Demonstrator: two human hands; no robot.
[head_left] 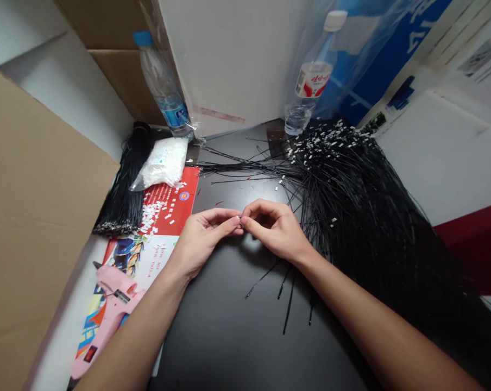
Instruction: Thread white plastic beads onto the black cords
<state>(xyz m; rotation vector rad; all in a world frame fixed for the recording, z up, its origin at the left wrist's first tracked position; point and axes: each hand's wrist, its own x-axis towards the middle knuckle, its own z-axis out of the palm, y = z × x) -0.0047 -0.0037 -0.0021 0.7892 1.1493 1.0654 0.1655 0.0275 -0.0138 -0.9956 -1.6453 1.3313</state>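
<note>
My left hand (pixel 202 236) and my right hand (pixel 276 228) meet fingertip to fingertip over the black tabletop (pixel 229 326). Both pinch a tiny pale piece (pixel 240 220) between thumb and forefinger. Several thin black cords (pixel 288 288) trail from under my right hand toward me. A large heap of black cords with small white clips (pixel 351 184) lies just right of my right hand. Loose white clips (pixel 156 212) are scattered on a red printed sheet (pixel 176 203) left of my left hand.
A pink glue gun (pixel 111 304) lies at the lower left on the printed sheet. A bag of white clips (pixel 162 160) and a tied bundle of black cords (pixel 125 187) sit behind it. Two water bottles (pixel 164 89) (pixel 310 81) stand at the back. Cardboard (pixel 33 217) walls the left.
</note>
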